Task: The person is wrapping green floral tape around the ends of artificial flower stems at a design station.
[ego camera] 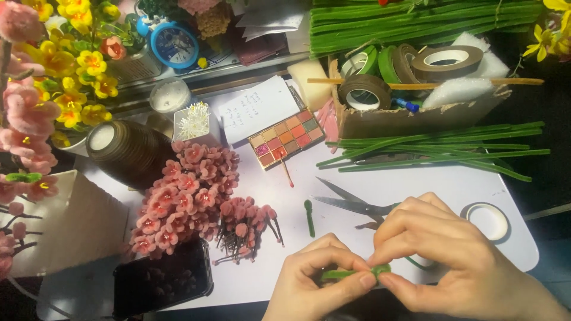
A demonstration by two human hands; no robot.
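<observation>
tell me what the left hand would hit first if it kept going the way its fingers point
The left hand points right, pinching a short green stem piece. Straight on, it would meet the fingertips of the right hand almost at once, since they pinch the same piece's other end.

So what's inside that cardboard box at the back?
The cardboard box holds rolls of tape, green and brown, white foam pieces and a thin stick across the top. Anything underneath them is covered.
</observation>
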